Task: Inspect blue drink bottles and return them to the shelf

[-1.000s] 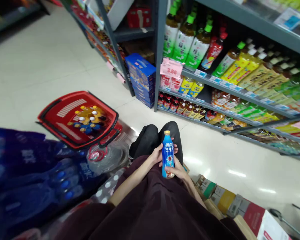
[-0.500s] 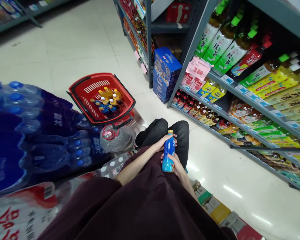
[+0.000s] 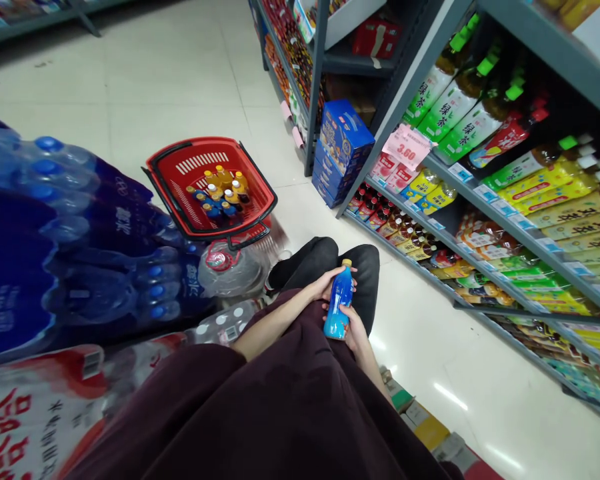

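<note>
I hold a blue drink bottle (image 3: 340,303) with a yellow cap over my lap, tilted a little to the right. My left hand (image 3: 325,283) wraps its upper part from the left. My right hand (image 3: 354,327) grips its lower end from the right. My dark trousers (image 3: 330,260) lie below the bottle. A red shopping basket (image 3: 180,167) stands on the floor ahead to the left, holding several small bottles with yellow and blue caps.
Grey shelves (image 3: 480,193) of tea and juice bottles run along the right, with a pink price tag (image 3: 405,148). A stack of blue boxes (image 3: 343,150) stands at the shelf end. Shrink-wrapped packs of water bottles (image 3: 80,253) pile up at my left. Cardboard boxes (image 3: 420,427) lie at lower right.
The view has swung left and up, so basket and shelves shifted right in frame. The bottle turned in my hands from upright with its label facing me to a slight tilt.
</note>
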Available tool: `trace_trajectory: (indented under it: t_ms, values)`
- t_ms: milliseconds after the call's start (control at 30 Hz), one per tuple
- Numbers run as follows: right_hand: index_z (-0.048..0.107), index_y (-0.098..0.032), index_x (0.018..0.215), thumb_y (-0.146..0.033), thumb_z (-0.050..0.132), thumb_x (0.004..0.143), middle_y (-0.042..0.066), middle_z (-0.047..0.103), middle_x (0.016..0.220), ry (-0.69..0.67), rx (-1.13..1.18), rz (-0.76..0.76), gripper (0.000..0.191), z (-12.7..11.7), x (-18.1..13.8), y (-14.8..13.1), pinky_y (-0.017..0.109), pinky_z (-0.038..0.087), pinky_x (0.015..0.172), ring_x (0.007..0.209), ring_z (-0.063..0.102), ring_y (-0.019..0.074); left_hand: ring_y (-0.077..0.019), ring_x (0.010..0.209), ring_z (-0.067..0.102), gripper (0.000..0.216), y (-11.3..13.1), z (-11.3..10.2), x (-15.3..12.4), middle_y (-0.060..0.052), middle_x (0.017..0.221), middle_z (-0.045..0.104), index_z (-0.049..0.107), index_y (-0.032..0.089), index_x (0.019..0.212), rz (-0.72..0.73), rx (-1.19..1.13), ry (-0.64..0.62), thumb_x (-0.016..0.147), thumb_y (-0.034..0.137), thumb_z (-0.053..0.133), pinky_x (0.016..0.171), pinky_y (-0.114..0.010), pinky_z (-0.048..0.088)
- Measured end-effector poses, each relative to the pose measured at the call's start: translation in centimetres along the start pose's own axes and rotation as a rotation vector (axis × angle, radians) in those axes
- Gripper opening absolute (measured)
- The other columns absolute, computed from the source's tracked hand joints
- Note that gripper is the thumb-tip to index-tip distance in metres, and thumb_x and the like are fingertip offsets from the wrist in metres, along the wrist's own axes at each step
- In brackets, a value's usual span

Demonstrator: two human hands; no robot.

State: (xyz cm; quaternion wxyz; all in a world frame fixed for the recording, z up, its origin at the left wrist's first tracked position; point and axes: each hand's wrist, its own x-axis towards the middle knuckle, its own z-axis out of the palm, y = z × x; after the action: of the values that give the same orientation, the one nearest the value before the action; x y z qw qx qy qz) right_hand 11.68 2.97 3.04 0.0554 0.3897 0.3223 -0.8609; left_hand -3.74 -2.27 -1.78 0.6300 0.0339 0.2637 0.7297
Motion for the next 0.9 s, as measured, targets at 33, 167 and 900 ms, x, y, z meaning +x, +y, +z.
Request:
trace_trajectory:
  t_ms: [33, 167, 900]
  values:
    - [0.066, -0.019, 0.104, -0.037, 0.082, 0.067, 0.005, 0.080, 0.091, 0.003, -0.007, 0.004, 0.045, 0.0, 0.1, 0.0, 0.031, 0.061, 0.062, 0.069, 0.075, 0.0219, -0.0277, 0.088, 0.072, 0.058, 0.0, -0.1, 0.0, -0.014, 0.101, 0.072, 0.053, 0.016, 0.137, -0.004, 0.006, 0.007, 0.092, 0.052, 0.057, 0.074, -0.037, 0.056]
    - [0.065, -0.017, 0.102, -0.040, 0.080, 0.069, 0.006, 0.079, 0.091, -0.008, -0.048, -0.014, 0.043, 0.1, 0.3, 0.2, 0.029, 0.059, 0.062, 0.068, 0.073, 0.0205, -0.0263, 0.086, 0.071, 0.056, 0.0, -0.6, 0.1, -0.013, 0.096, 0.073, 0.056, 0.016, 0.132, 0.004, 0.025, 0.024, 0.091, 0.053, 0.061, 0.075, -0.036, 0.055]
    - [0.070, -0.015, 0.107, -0.045, 0.067, 0.075, 0.006, 0.076, 0.080, -0.082, -0.218, -0.092, 0.044, 0.9, -0.6, -0.3, 0.028, 0.055, 0.065, 0.070, 0.069, 0.0193, -0.0282, 0.081, 0.072, 0.073, 0.0, -1.5, 0.1, -0.017, 0.089, 0.074, 0.066, 0.009, 0.113, 0.023, 0.014, 0.074, 0.086, 0.075, 0.052, 0.075, -0.038, 0.056]
